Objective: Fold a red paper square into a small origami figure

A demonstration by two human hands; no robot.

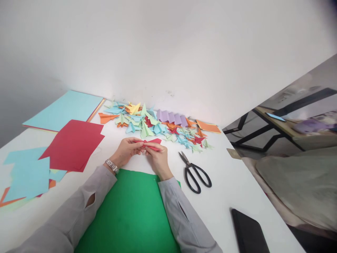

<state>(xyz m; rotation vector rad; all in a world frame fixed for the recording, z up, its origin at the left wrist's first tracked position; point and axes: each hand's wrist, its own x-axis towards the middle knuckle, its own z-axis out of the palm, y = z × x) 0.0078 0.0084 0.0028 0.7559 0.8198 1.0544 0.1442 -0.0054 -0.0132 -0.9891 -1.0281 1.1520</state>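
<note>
Between my two hands is a small folded piece of red paper [154, 141], held just above the table beyond the green sheet. My left hand [129, 150] pinches its left end with thumb and forefinger; a metal-band watch is on that wrist. My right hand [159, 159] grips the paper from the right side, thumb along its near edge. Part of the paper is hidden behind my fingers. A large green sheet [131, 207] lies under my forearms. Right behind my hands spreads a heap of folded paper pieces [146, 128] in several colours, some shaped like planes and stars.
Black-handled scissors [195, 172] lie right of my right hand, blades pointing away. A black phone [249, 232] rests near the right table edge. Red sheets [73, 144], blue paper squares [28, 179] and a stack topped with light blue [65, 109] are at left. A wall stands behind.
</note>
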